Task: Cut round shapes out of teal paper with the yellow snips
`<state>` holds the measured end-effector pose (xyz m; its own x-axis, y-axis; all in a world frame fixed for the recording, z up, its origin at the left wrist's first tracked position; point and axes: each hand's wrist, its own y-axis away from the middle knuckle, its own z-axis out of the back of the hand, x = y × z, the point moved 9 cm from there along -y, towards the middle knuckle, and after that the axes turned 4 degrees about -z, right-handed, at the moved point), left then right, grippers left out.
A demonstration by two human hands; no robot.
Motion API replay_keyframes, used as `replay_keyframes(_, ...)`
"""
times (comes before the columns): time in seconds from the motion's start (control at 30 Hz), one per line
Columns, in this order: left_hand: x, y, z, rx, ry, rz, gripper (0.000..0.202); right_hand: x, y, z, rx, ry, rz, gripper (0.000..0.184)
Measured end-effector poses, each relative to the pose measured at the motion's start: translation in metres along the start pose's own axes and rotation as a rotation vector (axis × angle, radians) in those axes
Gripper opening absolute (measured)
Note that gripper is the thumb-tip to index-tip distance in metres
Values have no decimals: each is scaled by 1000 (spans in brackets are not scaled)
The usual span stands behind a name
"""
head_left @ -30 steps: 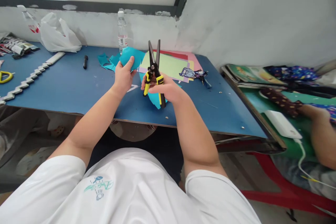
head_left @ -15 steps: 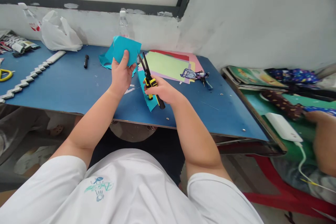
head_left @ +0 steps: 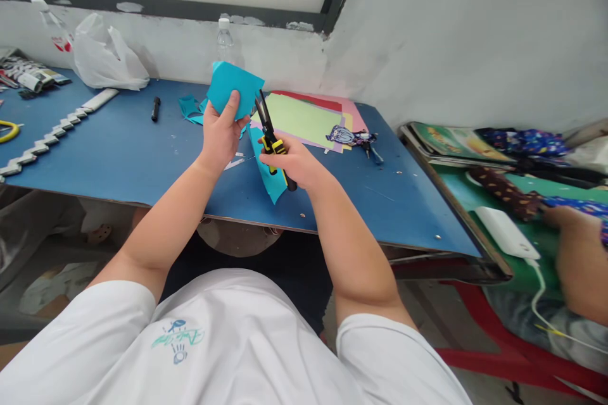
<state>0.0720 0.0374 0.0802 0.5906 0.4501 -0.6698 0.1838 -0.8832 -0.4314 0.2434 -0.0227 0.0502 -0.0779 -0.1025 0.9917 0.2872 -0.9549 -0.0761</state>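
A piece of bright blue paper (head_left: 232,85) is held up in my left hand (head_left: 222,128), thumb on its near face and fingers behind. My right hand (head_left: 297,161) grips black-and-yellow scissors (head_left: 272,136), whose dark blades point up beside the paper's right edge. Whether the blades touch the paper I cannot tell. Below the scissors, a longer blue paper piece (head_left: 272,180) reaches toward the table's front edge. Crumpled blue scraps (head_left: 189,107) lie behind my left hand, partly hidden by it.
Coloured paper sheets (head_left: 299,115) lie at the back with a patterned pouch (head_left: 349,135) on them. A black marker (head_left: 156,109), a folded white paper strip (head_left: 57,133) and a plastic bag (head_left: 107,57) are on the left. Another person's hand (head_left: 572,221) is at the green table, right.
The blue paper in my left hand has shifted slightly right and turned a little. The scissor blades now stand closer together. The other person's hand at right has moved slightly left.
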Motion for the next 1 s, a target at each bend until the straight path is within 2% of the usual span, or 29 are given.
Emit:
replay_keyframes(0.07, 2, -1, 1, 15, 1, 0, 34, -3, -2, 2, -29, 7, 6, 47)
replay_keyframes(0.2, 11, -4, 2, 64, -27, 1, 58, -6, -5, 4, -62, 15, 39, 46)
replay_keyframes(0.27, 17, -5, 2, 86, -64, 8, 64, -5, -6, 4, -71, 42, 68, 48)
replay_keyframes(0.37, 21, -7, 2, 107, -105, -9, 66, -3, -7, 6, -85, 96, 83, 43)
replay_keyframes(0.5, 17, -6, 2, 133, -160, -77, 59, 3, -4, 10, -121, 180, 98, 29)
replay_keyframes(0.6, 15, -5, 2, 158, -211, -123, 54, 10, 0, 12, -143, 221, 122, 26)
replay_keyframes(0.8, 16, -13, 5, 223, -319, -279, 66, 12, 0, 11, -156, 213, 133, 25)
replay_keyframes(1.0, 39, -27, 15, 359, -360, -363, 77, 6, -5, 15, -180, 199, 154, 24)
